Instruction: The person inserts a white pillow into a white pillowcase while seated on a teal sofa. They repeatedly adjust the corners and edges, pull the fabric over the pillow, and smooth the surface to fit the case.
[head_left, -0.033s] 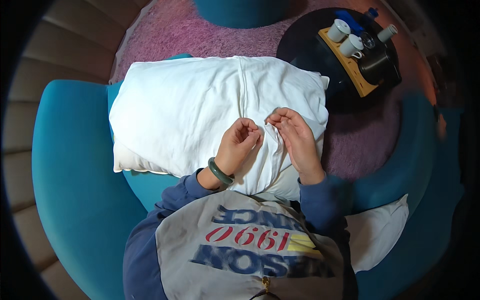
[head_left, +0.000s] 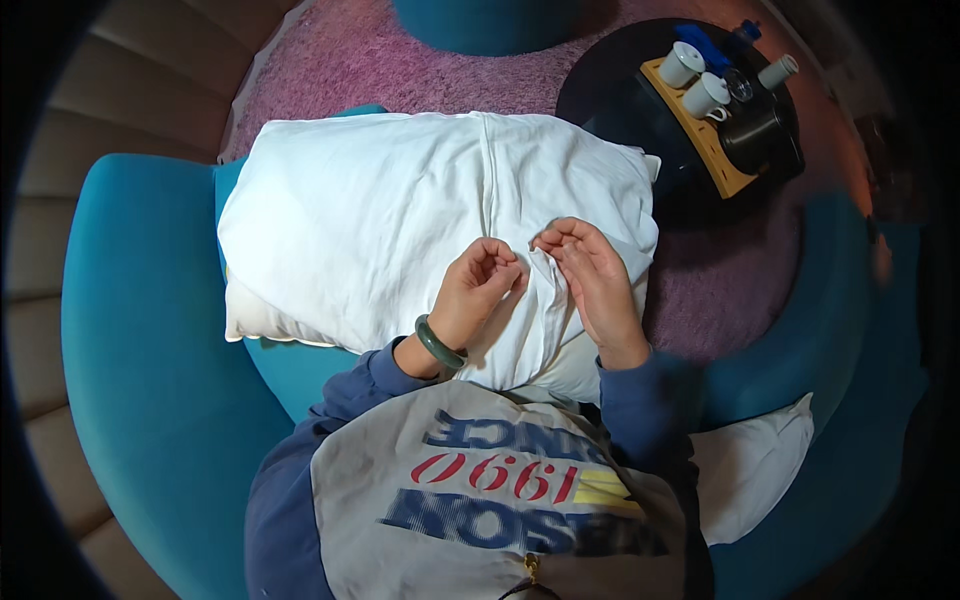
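a white pillow [head_left: 400, 220] in a crumpled cotton case lies across the teal seat [head_left: 140, 330] in front of the person, its long side running left to right and its far edge hanging over the seat's front rim toward the purple rug [head_left: 420, 70]. the cloth is creased all over, with a raised seam or fold running from the far edge down toward the person near the pillow's middle. at the near edge the case is gathered into a loose ridge.

the left hand [head_left: 475, 290], with a dark green bangle [head_left: 438, 342] on the wrist, rests on the near part of the pillow with fingers curled in, pinching the ridge of fabric. the right hand [head_left: 590, 270] sits just beside it, fingers bent and nearly closed, tips touching the same fold from the other side.

a second white pillow [head_left: 750, 470] lies at the seat's right edge beside the person's right elbow. beyond the seat, on the rug, a round black table [head_left: 620, 110] carries a wooden tray [head_left: 700, 140] with white cups [head_left: 695, 80] and a dark pot [head_left: 755, 140].
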